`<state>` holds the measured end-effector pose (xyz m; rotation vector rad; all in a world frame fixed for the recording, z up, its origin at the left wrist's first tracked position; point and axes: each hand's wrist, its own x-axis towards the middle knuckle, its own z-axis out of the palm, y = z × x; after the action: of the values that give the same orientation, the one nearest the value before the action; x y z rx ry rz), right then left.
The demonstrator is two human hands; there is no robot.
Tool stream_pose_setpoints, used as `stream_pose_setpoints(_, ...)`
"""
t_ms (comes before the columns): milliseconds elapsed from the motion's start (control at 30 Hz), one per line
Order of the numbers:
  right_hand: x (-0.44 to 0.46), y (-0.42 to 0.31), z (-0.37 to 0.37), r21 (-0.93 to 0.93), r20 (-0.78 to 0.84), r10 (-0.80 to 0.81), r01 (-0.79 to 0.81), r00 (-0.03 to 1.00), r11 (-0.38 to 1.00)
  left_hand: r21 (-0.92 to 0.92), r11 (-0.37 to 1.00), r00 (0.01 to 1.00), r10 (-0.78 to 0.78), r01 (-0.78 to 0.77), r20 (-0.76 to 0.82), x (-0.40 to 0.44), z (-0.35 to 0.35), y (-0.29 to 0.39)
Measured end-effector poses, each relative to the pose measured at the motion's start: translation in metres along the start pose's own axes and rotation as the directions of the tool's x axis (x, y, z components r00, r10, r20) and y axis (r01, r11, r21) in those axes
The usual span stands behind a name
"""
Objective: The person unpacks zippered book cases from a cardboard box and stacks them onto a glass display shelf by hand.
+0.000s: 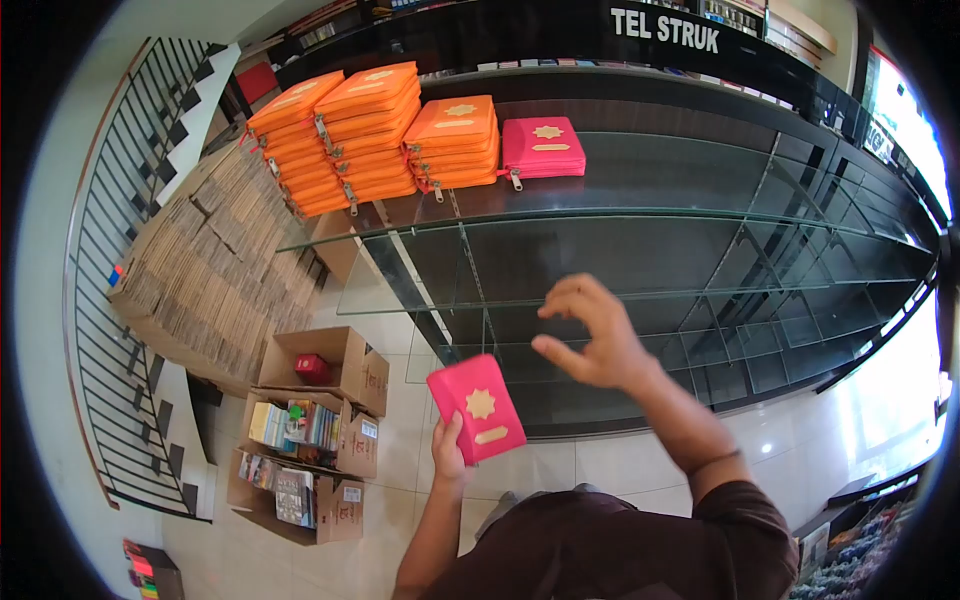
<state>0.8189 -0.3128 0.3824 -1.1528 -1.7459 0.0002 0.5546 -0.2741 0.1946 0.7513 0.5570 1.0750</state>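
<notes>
step: i'm apparently handling the pink gold-stamped case [478, 405] | left grip [449, 452]: grasping it, in front of the glass shelves [650, 180] | right grip [602, 345]: released, fingers curving around nothing | next move: probably calling for a steady left hold

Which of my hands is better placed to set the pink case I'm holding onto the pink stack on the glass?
Probably your left hand: it already grips the pink case. Your right hand looks empty and is nearer the pink stack, but it would need a handover first.
</notes>
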Motion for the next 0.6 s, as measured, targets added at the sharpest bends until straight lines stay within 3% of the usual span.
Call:
stream_pose_setpoints(33,-0.018,0.002,0.012,0.072,0.055,0.136,-0.140,0.989,0.988,0.019,1.000,1.000,0.012,-0.012,0.003,0.008,0.012,0.007)
stream_pose_setpoints(133,-0.061,0.009,0.039,0.206,0.082,0.354,-0.363,0.932,0.909,0.007,1.000,0.995,0.024,-0.025,0.095,0.034,0.037,0.020)
stream_pose_setpoints(267,-0.082,0.000,0.051,0.330,0.114,0.353,-0.371,0.929,0.868,-0.052,0.999,0.993,-0.006,0.013,0.121,0.057,0.065,0.027)
stream_pose_setpoints(400,-0.084,-0.004,0.047,0.095,0.102,0.240,-0.249,0.965,0.964,-0.133,0.986,0.978,-0.072,0.099,0.194,0.060,0.084,0.033)
stream_pose_setpoints(533,-0.086,-0.004,0.053,0.084,0.040,0.182,-0.185,0.983,0.979,-0.164,0.981,0.984,-0.076,0.103,0.164,0.062,0.093,0.022)
stream_pose_setpoints(600,-0.088,-0.004,0.054,0.067,-0.021,0.166,-0.165,0.986,0.984,-0.135,0.983,0.968,-0.093,0.127,0.234,0.062,0.085,0.019)
